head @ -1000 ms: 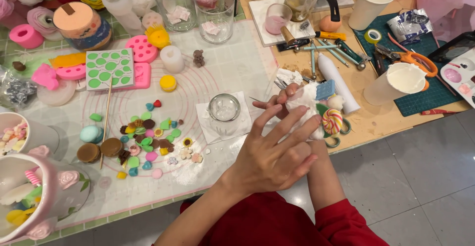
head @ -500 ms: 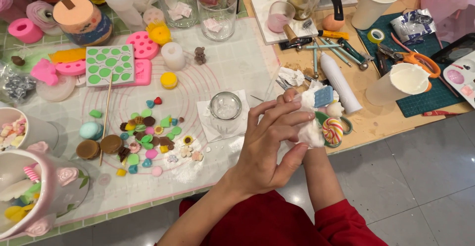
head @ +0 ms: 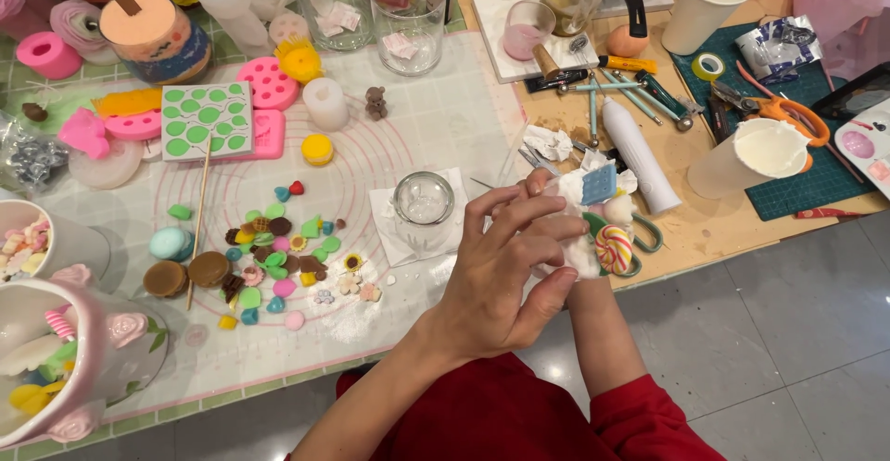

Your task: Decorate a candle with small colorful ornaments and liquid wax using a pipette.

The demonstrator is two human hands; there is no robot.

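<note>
Cluttered worktop (head: pixel 436 127) carries 2 white paper cups (head: pixel 753 157) at the right and 1 small empty glass jar (head: pixel 424 198) on a napkin. At the near left, a pink floral mug (head: pixel 102 359) holds candy pieces. Near the right edge, left hand (head: pixel 496 275) fingers (head: pixel 519 211) curl together on a white fluffy decoration (head: pixel 593 229) bearing 1 swirled lollipop (head: pixel 613 248); the right hand is hidden behind.

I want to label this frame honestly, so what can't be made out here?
- Right hand: head view, mostly hidden behind the left hand; its grip cannot be seen.
- White decorated piece between the hands: fingers cover much of it, so its whole shape is unclear.
- Pink-and-white cup: cut off by the left and bottom edges.
- Small coloured pieces on the mat: too small to identify singly.
</note>
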